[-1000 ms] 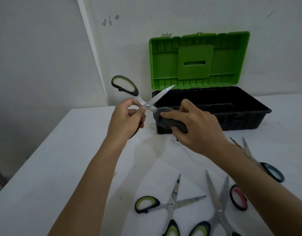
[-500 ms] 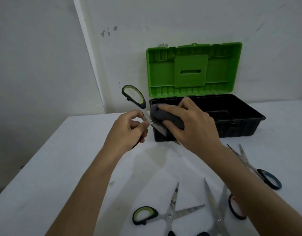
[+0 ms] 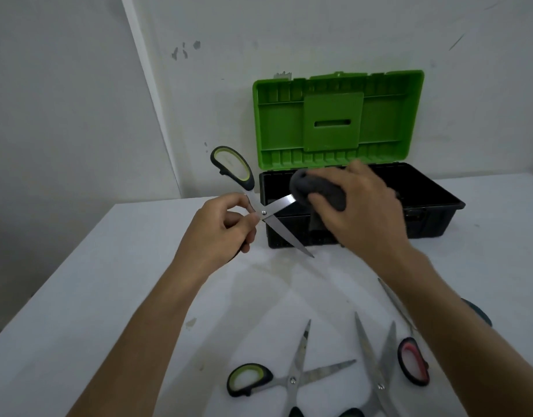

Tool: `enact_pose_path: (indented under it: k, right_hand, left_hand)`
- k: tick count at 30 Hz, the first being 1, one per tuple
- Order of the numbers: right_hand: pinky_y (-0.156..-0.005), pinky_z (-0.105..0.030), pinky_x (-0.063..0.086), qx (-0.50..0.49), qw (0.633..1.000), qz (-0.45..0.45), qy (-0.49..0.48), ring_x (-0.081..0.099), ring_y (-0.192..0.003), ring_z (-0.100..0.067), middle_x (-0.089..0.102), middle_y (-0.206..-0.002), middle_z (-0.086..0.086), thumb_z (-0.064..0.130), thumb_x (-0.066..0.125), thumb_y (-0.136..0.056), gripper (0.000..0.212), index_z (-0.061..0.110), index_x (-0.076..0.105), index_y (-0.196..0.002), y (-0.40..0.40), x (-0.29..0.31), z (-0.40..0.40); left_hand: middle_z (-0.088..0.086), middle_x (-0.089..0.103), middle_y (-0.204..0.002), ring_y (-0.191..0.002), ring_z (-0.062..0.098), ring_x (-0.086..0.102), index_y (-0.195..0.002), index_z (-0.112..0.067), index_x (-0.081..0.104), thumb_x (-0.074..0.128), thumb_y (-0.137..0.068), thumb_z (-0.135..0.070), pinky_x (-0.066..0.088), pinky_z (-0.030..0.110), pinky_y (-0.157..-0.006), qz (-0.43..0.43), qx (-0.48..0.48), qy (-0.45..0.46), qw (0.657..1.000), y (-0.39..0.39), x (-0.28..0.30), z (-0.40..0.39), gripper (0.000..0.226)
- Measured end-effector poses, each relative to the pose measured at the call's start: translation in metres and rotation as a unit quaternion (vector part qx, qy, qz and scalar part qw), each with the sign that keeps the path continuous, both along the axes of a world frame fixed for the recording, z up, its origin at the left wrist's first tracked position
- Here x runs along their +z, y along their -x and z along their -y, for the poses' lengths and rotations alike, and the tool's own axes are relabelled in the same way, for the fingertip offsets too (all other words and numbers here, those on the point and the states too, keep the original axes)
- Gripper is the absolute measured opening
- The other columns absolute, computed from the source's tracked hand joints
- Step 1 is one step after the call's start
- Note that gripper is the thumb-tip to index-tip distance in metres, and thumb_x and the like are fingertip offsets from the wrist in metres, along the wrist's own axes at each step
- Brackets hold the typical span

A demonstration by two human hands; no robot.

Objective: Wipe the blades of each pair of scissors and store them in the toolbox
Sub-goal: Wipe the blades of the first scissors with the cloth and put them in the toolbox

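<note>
Both my forearms are bare right up to the bottom edge of the view, with no sleeve showing. My left hand (image 3: 221, 233) and my right hand (image 3: 361, 212) wear no gloves, rings or watch. My nails are short and plain.

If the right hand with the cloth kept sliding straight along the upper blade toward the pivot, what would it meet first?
Most likely the left hand, whose fingers pinch the held scissors right at the pivot. The right hand and its grey cloth cover the upper blade's tip; only bare blade lies between.
</note>
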State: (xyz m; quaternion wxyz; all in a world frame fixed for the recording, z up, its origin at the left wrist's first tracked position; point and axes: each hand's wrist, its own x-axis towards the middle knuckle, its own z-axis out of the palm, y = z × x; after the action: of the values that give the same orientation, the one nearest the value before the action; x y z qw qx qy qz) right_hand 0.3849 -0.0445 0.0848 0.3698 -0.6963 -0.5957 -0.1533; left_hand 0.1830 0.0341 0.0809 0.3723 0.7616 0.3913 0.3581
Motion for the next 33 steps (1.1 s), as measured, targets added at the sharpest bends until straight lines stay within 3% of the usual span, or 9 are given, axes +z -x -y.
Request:
enact_pose_path:
  k: [3, 14, 20, 23, 26, 29, 33]
  right_hand:
    - [-0.066, -0.028, 0.04, -0.047, 0.998, -0.018, -0.041, 0.055, -0.08, -0.019, 0.048, -0.094, 0.002, 0.042, 0.064, -0.091, 0.039, 0.041, 0.06, -0.13, -0.025, 0.01, 0.007]
    - [-0.064, -0.024, 0.04, 0.045, 0.995, -0.023, -0.091, 0.047, -0.073, -0.008, 0.048, -0.089, 0.005, 0.045, 0.066, -0.089, 0.044, 0.035, 0.062, -0.131, -0.011, 0.014, 0.013]
    - [-0.06, -0.021, 0.041, -0.009, 0.99, -0.001, -0.141, 0.05, -0.074, -0.011, 0.052, -0.096, 0.002, 0.04, 0.069, -0.089, 0.043, 0.027, 0.064, -0.13, 0.002, 0.016, 0.022]
    - [-0.058, -0.012, 0.036, 0.041, 0.994, 0.033, -0.1, 0.049, -0.071, -0.01, 0.047, -0.096, 0.007, 0.041, 0.072, -0.087, 0.046, 0.027, 0.063, -0.13, 0.02, 0.008, 0.022]
    - [-0.058, -0.029, 0.047, 0.097, 0.994, 0.046, -0.017, 0.054, -0.075, -0.014, 0.045, -0.093, 0.011, 0.048, 0.064, -0.088, 0.044, 0.039, 0.06, -0.131, 0.029, -0.008, 0.011]
    - [-0.067, -0.037, 0.05, 0.047, 0.999, -0.018, -0.011, 0.056, -0.079, -0.018, 0.048, -0.092, 0.006, 0.047, 0.062, -0.09, 0.041, 0.042, 0.059, -0.13, 0.007, -0.018, 0.0]
    - [-0.065, -0.026, 0.037, -0.024, 0.997, -0.051, -0.048, 0.054, -0.084, -0.016, 0.053, -0.097, 0.001, 0.041, 0.063, -0.092, 0.037, 0.035, 0.063, -0.129, -0.024, -0.008, 0.002]
  left_hand:
    - [-0.001, 0.063, -0.054, -0.052, 0.02, 0.056, -0.09, -0.01, 0.062, 0.061, -0.096, -0.018, 0.047, 0.036, -0.067, 0.022, 0.0, 0.03, 0.999, 0.002, 0.004, -0.001, 0.01]
    - [-0.003, 0.061, -0.053, -0.049, 0.019, 0.055, -0.088, -0.013, 0.062, 0.062, -0.096, -0.017, 0.046, 0.037, -0.07, 0.056, 0.013, 0.045, 0.997, 0.003, 0.008, -0.002, 0.009]
    - [-0.003, 0.063, -0.054, -0.05, 0.018, 0.057, -0.092, -0.014, 0.063, 0.062, -0.095, -0.021, 0.048, 0.036, -0.065, 0.058, 0.024, 0.01, 0.998, 0.003, 0.009, -0.003, 0.008]
    - [-0.003, 0.064, -0.054, -0.05, 0.017, 0.059, -0.089, -0.014, 0.062, 0.061, -0.095, -0.021, 0.047, 0.033, -0.064, 0.036, 0.03, 0.007, 0.999, 0.001, 0.004, -0.004, 0.009]
    - [0.0, 0.065, -0.054, -0.049, 0.016, 0.059, -0.086, -0.017, 0.061, 0.061, -0.096, -0.021, 0.045, 0.032, -0.061, -0.005, 0.01, -0.01, 1.0, -0.003, 0.0, -0.003, 0.011]
    - [0.001, 0.065, -0.054, -0.049, 0.017, 0.058, -0.085, -0.016, 0.061, 0.062, -0.096, -0.022, 0.044, 0.033, -0.061, -0.024, -0.001, -0.001, 1.0, 0.0, -0.004, -0.008, 0.012]
    - [-0.001, 0.064, -0.055, -0.05, 0.016, 0.058, -0.088, -0.015, 0.063, 0.062, -0.096, -0.022, 0.045, 0.032, -0.062, -0.008, 0.008, 0.011, 1.0, 0.001, -0.007, -0.011, 0.011]
